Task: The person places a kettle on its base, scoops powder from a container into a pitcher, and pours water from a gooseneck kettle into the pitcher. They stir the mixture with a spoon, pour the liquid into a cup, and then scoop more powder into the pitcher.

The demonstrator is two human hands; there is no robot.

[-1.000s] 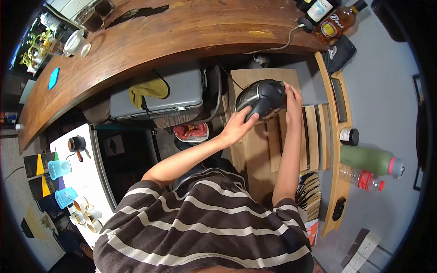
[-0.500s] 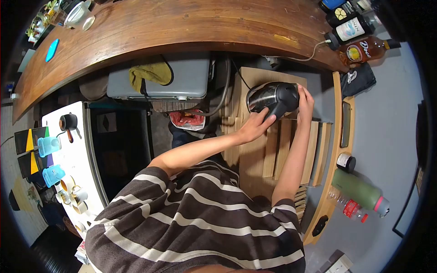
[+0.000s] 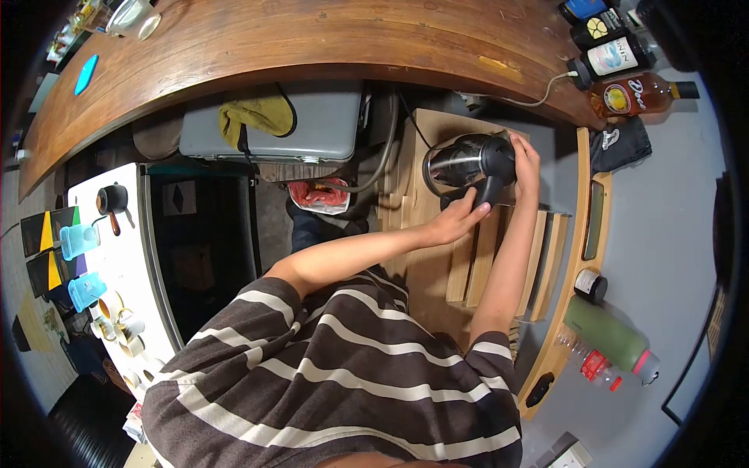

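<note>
An electric kettle [image 3: 454,165] with a see-through body and black lid stands over a light wooden surface [image 3: 425,129]. Its black handle [image 3: 490,192] points toward me. My left hand [image 3: 459,221] is closed round the lower part of that handle, with the thumb laid along it. Against the lid side of the kettle, my right hand [image 3: 527,171] is pressed with its fingers curved over the far edge. The palm side of my right hand is hidden.
Above runs a dark wooden counter [image 3: 328,35]. Bottles [image 3: 616,56] crowd its right end. Wooden slats [image 3: 484,257] lie below the kettle. A green flask [image 3: 605,331] stands on the right ledge. Left are a grey case [image 3: 312,125], a red-lined bin [image 3: 320,196] and a white-topped fridge [image 3: 117,242].
The view has shifted slightly. Both hands stay on the kettle; the left hand has moved a little to the right along with the handle.
</note>
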